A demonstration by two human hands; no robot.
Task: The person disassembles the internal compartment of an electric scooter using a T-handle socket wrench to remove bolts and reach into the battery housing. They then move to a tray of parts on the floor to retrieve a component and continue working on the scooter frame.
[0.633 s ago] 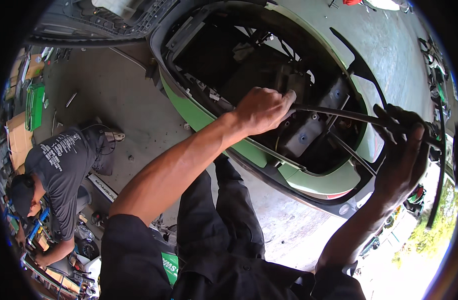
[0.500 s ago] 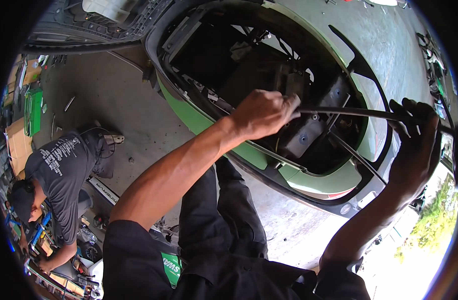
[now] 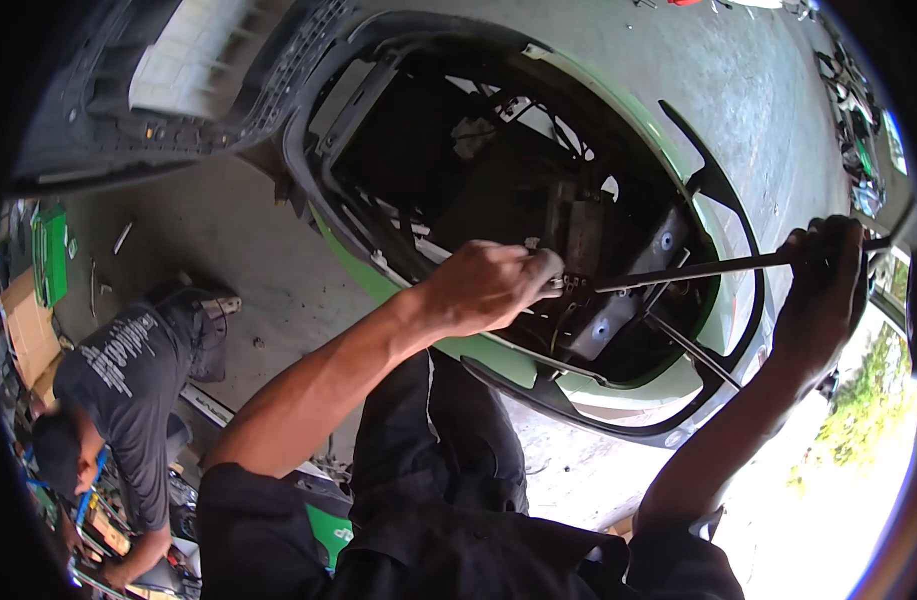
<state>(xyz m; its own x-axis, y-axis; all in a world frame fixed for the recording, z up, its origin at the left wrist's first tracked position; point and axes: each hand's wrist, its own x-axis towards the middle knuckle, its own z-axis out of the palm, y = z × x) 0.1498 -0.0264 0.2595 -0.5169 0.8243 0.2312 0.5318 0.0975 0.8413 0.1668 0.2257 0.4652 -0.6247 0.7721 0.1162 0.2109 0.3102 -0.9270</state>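
A long, thin dark rod (image 3: 713, 270) slants across the rear of a green scooter body (image 3: 367, 272). Its right part passes through my right hand (image 3: 828, 285), which is closed around it; the free left end hangs over the body's dark opening (image 3: 498, 180). My left hand (image 3: 493, 288) is over the near side of that opening, fingers pinched together, a short way left of the rod's end and apart from it. Whatever is between those fingertips is too small to make out. Under the rod is a dark bracket plate (image 3: 600, 328) with round holes.
The scooter's seat (image 3: 193, 130), raised, shows its underside at upper left. A curved black rail (image 3: 746, 215) borders the rear. At left a co-worker (image 3: 128, 370) bends over parts, near a green box (image 3: 49, 255) and cardboard (image 3: 30, 325). More parts (image 3: 848, 110) line the far right.
My left hand has come off the rod's end and moved left and down. The rod now tilts, its left end lower. The view has shifted, showing more of the raised seat.
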